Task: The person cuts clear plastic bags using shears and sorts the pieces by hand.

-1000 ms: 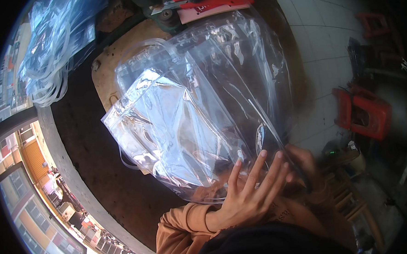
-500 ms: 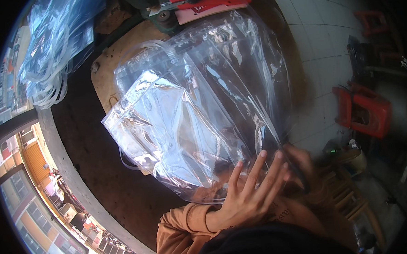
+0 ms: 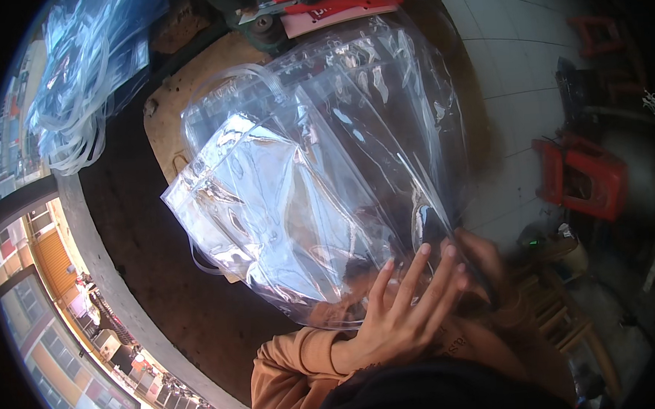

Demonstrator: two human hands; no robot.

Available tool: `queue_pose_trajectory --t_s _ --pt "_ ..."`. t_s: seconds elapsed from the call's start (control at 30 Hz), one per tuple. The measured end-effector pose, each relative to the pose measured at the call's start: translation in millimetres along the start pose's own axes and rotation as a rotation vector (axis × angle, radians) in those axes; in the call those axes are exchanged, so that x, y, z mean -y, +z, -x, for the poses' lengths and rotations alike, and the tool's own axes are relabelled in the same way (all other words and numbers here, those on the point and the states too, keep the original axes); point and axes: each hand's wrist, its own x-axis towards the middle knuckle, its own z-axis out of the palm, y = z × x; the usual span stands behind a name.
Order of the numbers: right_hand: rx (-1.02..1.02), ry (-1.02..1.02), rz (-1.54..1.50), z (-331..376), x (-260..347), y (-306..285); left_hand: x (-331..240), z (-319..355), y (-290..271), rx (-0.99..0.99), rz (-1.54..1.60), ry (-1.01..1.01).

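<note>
A large clear plastic bag (image 3: 283, 199) with a clear tube-like handle (image 3: 250, 69) lies spread in front of me, its shiny film creased. My left hand (image 3: 407, 308) rests across the bag's near right part, fingers stretched out and apart. Beside it, in shadow, my right hand (image 3: 487, 259) is curled at the bag's right edge, where it seems to grip the film. Some of its fingers are hidden behind the left hand and the film. A dark narrow strip runs along that edge between the hands; I cannot make out what it is.
A pile of bluish clear bags (image 3: 87, 76) with handles sits at the far left. Under the bag is a tan board (image 3: 164, 128). A red-handled tool (image 3: 343, 2) lies on printed card at the back. Red stools (image 3: 585, 176) stand on the tiled floor at right.
Almost nothing differs. The bag and both hands keep their places, with only a very slight shift of the whole view.
</note>
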Motion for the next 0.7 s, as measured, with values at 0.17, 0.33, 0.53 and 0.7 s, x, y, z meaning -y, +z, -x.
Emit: queue_pose_trajectory --t_s 0.17,0.33,0.53,0.7 --pt "-0.032 0.020 -0.021 -0.5 1.5 2.5 2.0 -1.6 0.7 -0.010 -0.002 -0.001" --pt "-0.041 -0.007 -0.084 -3.7 0.6 7.8 2.4 -0.3 -1.3 0.003 0.016 0.001" --pt "-0.014 -0.010 -0.125 -3.2 -0.4 6.0 2.0 0.0 -0.2 -0.009 0.036 0.002" --pt "-0.045 0.096 -0.147 -3.0 1.5 6.3 3.9 -1.1 -0.6 0.012 0.042 0.004"
